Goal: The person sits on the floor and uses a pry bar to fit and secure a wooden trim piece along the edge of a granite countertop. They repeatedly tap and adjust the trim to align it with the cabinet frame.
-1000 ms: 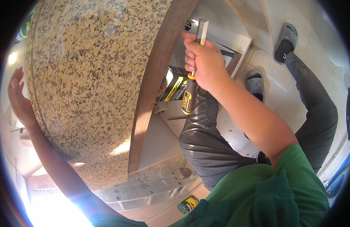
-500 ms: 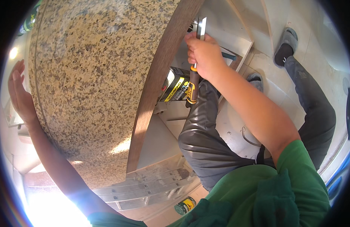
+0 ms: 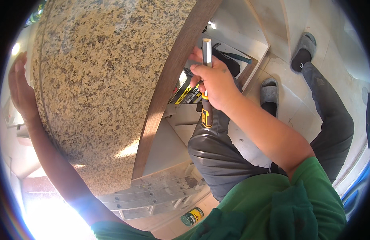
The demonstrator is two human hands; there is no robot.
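Note:
My right hand (image 3: 220, 82) is closed around a chisel (image 3: 207, 114). Its dark handle with yellow trim hangs below the fist, over my thigh, while the flat metal blade points up and away. The hand is beside the brown wooden edge strip (image 3: 164, 86) of a speckled granite countertop (image 3: 101, 88); whether its fingertips touch the strip is hidden. At the countertop's left edge, my left hand (image 3: 21, 94) rests upright with its fingers stretched out and holds nothing.
Below the strip, inside the open cabinet, stands a black and yellow tin (image 3: 189, 94). A hammer (image 3: 237, 57) with a teal handle lies farther in. A metal ladder (image 3: 153, 200) and a green tin (image 3: 192, 216) lie near me. Grey slippers (image 3: 269, 96) are on my feet.
My right hand has come down toward me with the chisel, whose blade now faces me more squarely. The left hand has barely shifted. More of the hammer and the nearer slipper shows.

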